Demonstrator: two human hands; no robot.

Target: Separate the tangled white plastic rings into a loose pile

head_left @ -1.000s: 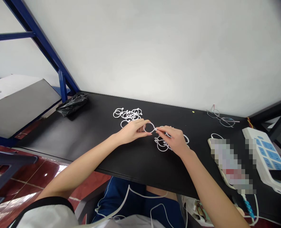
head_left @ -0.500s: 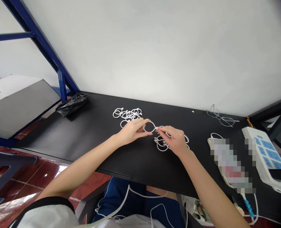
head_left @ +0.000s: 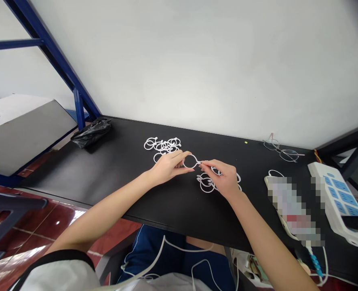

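Note:
Between my hands is a white plastic ring with a small clasp on its right side. My left hand is closed on the ring's left side, thumb below and fingers above. The thumb and fingertips of my right hand pinch the clasp end, so its detail is partly covered. Just beyond my left hand lies a pile of similar white rings. More white rings lie under and around my right hand, partly hidden by it.
The black table runs along a white wall. A black plastic bag lies at the far left. To the right are eyeglasses, a blurred-out phone on a charging cable and a white power strip.
Both hands stay in nearly the same place on the ring. My right hand's fingers have shifted very slightly at the clasp.

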